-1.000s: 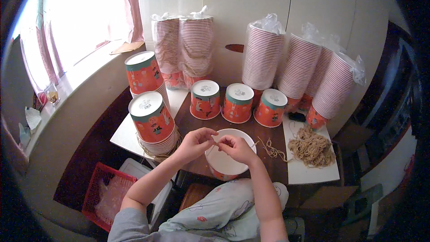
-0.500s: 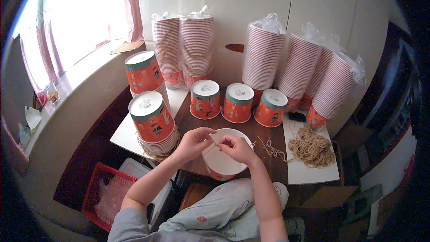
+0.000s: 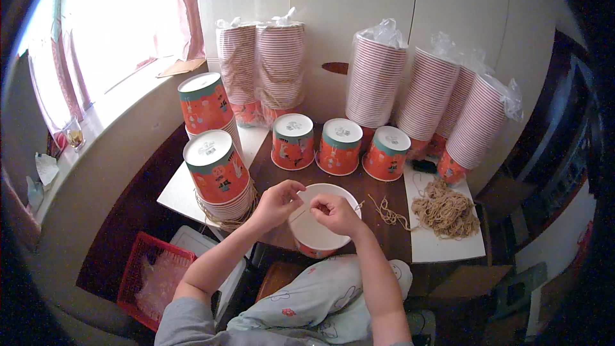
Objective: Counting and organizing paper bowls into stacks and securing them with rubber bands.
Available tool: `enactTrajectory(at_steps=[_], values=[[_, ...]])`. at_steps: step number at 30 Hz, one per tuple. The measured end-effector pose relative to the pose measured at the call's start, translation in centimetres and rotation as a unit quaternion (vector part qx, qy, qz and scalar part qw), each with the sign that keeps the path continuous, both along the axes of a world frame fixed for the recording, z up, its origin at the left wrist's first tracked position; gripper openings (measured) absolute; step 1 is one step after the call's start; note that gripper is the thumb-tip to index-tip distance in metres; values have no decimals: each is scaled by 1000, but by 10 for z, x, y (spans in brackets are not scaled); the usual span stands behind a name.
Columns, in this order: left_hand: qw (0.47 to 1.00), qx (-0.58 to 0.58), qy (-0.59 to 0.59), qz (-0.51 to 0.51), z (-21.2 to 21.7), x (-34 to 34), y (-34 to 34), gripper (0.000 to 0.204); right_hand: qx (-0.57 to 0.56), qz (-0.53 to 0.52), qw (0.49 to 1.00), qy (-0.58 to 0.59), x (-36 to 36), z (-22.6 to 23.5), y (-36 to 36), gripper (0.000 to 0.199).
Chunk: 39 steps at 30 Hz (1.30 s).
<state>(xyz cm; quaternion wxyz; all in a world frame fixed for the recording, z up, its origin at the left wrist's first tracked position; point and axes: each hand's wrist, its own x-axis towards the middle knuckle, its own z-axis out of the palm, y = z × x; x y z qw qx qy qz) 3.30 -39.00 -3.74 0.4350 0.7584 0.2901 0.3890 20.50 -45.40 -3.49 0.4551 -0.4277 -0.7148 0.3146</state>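
Observation:
An upright paper bucket (image 3: 320, 238) with a white inside stands at the near edge of the brown table, its mouth facing up. Over that mouth are both of my hands. My left hand (image 3: 280, 205), at the bucket's left rim, has bent fingers drawn in toward the thumb. Just across from it, my right hand (image 3: 336, 214) is closed in a pinch. Whatever is between the fingers of either hand is too small to make out. A bit of tan cord (image 3: 360, 205) shows at the bucket's right rim, beside my right hand.
Upside-down orange buckets (image 3: 341, 147) stand in a row behind. Stacked buckets (image 3: 221, 173) rise at left, and tall bagged stacks (image 3: 377, 83) line the wall. Loose cords (image 3: 392, 214) and a cord heap (image 3: 445, 210) lie at right. A red basket (image 3: 138, 282) sits lower left.
My hands have parted slightly over the bucket; their fingertips were together before. My right fingers have curled in more. The buckets and cord heap stay in place.

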Motion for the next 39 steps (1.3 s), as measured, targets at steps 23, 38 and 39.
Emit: enactTrajectory(at_steps=[23, 38, 39], values=[[950, 290, 117, -1, 37, 1, -18, 11, -21, -68, 997, 0, 2, 17, -6, 12], [976, 184, 117, -25, 31, -9, -14, 10, 125, -113, 984, -66, -6, 20, -6, 8], [979, 164, 115, -28, 31, -9, -14, 11, 152, -124, 978, -64, -5, 19, -5, 7]])
